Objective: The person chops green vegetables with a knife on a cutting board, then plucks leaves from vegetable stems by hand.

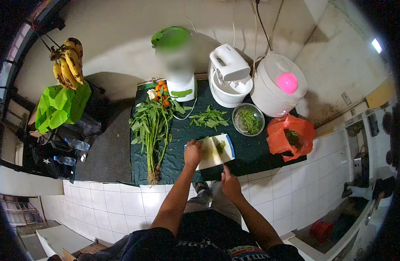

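While the dark-green, cloth-covered tabletop (252,152) bears the load, a long bundle of leafy green stems (153,130) lies at its left. A white rectangular cutting board with blue ends (228,152) sits near the front edge. The right hand's (230,182) fingers are wrapped round a long-bladed knife (216,150) over it; the left hand's (192,153) are curled at its left side, their grip undeterminable. Chopped green leaves (220,147) lie beside the blade.

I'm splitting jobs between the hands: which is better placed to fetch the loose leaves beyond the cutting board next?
Probably the left hand: it is at the left side of the cutting board, nearer the loose leaves, while the right hand, farther back, holds the knife.
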Action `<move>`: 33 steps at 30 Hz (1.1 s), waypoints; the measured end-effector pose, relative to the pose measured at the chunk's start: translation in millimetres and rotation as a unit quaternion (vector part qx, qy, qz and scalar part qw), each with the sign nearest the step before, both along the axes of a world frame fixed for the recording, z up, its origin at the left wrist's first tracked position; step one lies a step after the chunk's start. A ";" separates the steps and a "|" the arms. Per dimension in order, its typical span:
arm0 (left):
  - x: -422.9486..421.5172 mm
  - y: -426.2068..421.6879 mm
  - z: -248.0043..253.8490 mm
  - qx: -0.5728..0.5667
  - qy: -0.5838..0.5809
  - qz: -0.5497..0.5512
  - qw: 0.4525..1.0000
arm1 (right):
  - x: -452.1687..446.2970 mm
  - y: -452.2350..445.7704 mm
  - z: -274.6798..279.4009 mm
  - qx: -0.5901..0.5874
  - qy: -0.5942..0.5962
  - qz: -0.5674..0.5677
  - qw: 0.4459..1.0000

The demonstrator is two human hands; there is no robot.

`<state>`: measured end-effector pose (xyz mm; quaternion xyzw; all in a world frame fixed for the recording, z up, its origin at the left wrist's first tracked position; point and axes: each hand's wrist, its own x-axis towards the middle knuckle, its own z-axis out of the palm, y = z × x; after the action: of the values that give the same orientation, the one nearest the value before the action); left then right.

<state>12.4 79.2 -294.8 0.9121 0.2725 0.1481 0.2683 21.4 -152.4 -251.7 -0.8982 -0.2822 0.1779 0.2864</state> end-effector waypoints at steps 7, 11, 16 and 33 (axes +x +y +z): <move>-7.8 -11.3 -5.3 -0.108 -0.034 -0.049 0.992 | -5.2 -7.0 13.8 -0.022 0.059 -0.004 0.998; -6.2 -24.3 -5.0 -0.114 0.000 -0.091 0.989 | -14.8 -13.2 12.5 -0.019 0.074 0.006 0.997; 0.7 -28.0 -17.6 -0.063 -0.015 -0.135 0.989 | -17.2 -20.2 8.5 -0.052 0.051 0.009 0.997; 1.7 -29.6 -10.8 -0.024 -0.026 -0.128 0.991 | -11.9 1.9 0.0 -0.008 0.002 0.005 1.000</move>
<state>14.1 49.6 -305.6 0.9287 0.1501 0.1295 0.3133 9.5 -150.5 -251.7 -0.8986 -0.2848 0.1833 0.2791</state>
